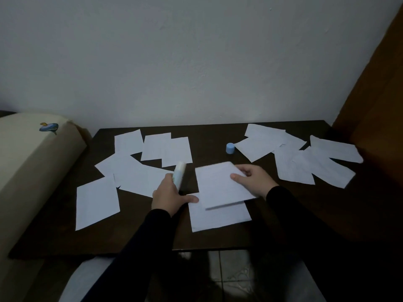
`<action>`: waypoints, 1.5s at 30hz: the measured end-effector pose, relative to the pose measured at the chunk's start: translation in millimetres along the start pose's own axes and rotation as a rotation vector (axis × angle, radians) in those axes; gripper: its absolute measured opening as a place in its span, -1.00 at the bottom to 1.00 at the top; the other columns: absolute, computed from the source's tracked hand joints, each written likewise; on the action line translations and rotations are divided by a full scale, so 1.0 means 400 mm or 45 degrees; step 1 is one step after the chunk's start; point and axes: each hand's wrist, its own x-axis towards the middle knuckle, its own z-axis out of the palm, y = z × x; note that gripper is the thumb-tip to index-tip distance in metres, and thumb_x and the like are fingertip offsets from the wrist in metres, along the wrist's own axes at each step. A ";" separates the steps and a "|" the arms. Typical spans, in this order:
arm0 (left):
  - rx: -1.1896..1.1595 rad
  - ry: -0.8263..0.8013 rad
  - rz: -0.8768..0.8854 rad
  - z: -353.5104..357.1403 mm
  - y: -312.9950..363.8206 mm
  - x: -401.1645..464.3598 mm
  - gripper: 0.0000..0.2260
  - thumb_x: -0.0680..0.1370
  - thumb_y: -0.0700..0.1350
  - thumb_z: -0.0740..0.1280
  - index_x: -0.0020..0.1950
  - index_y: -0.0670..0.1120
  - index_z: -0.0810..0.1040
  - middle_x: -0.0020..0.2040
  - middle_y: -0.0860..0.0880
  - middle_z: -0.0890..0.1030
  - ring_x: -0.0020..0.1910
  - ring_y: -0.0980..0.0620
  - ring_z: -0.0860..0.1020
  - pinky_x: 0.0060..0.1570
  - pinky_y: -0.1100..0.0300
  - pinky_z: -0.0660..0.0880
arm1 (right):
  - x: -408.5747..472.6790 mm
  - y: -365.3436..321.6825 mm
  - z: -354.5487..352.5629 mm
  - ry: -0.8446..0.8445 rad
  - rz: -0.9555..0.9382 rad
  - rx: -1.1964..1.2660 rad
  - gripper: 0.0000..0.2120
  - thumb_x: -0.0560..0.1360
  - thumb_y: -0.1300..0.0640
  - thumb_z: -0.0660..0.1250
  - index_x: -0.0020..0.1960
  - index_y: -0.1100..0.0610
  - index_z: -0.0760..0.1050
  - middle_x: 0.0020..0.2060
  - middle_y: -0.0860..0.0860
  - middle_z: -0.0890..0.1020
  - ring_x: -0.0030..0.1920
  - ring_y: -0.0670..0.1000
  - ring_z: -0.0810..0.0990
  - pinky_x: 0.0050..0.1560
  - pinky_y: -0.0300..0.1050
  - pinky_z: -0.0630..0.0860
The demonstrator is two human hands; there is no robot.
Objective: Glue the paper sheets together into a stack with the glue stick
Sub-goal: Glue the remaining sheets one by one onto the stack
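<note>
Dark wooden table before me, its far edge against the wall. Lying directly on it:

- Left side: a loose spread of white paper sheets, several overlapping, and one single sheet lying apart nearest my edge.
- Right side: a second scatter of white sheets, overlapping at odd angles, reaching near the right edge.
- Centre, near me: one flat sheet, partly covered by the sheet I have in my right hand.
- Centre, farther back: a small light-blue cap, upright, just beside the right-hand scatter.
</note>
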 end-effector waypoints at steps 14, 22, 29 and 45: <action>-0.149 0.000 0.002 -0.002 -0.033 0.013 -0.30 0.32 0.13 0.56 0.31 -0.05 0.30 0.12 0.03 0.46 0.02 0.03 0.43 -0.02 0.12 0.43 | 0.006 0.053 0.117 0.030 -0.140 -0.920 -0.58 0.59 0.05 0.22 0.44 -0.07 0.33 0.40 -0.10 0.30 0.40 -0.03 0.24 0.41 0.00 0.22; -0.093 -0.058 0.090 -0.013 -0.058 0.018 -0.40 0.38 0.09 0.53 0.26 0.01 0.29 0.07 0.05 0.49 0.05 0.01 0.49 0.00 0.14 0.44 | 0.019 0.026 0.138 -0.055 -0.157 -1.084 -0.51 0.57 0.04 0.22 0.48 -0.08 0.26 0.41 -0.06 0.28 0.41 -0.01 0.24 0.43 0.05 0.23; -0.244 -0.028 0.064 -0.022 -0.068 0.028 -0.51 0.46 0.11 0.44 0.26 0.01 0.31 0.03 0.08 0.50 0.02 0.07 0.50 -0.05 0.16 0.43 | 0.018 -0.011 0.147 0.008 -0.123 -1.147 -0.56 0.53 -0.03 0.29 0.39 -0.04 0.39 0.31 -0.02 0.38 0.30 0.01 0.35 0.36 0.04 0.32; -0.584 0.268 -0.105 -0.171 -0.159 0.080 -0.53 0.57 0.08 0.30 0.45 0.10 0.28 0.35 0.00 0.40 0.13 0.10 0.37 0.04 0.19 0.41 | 0.198 -0.171 0.393 -0.019 -0.326 -0.985 -0.36 0.49 -0.29 0.25 0.43 0.06 0.35 0.33 0.03 0.40 0.33 0.08 0.34 0.32 0.08 0.34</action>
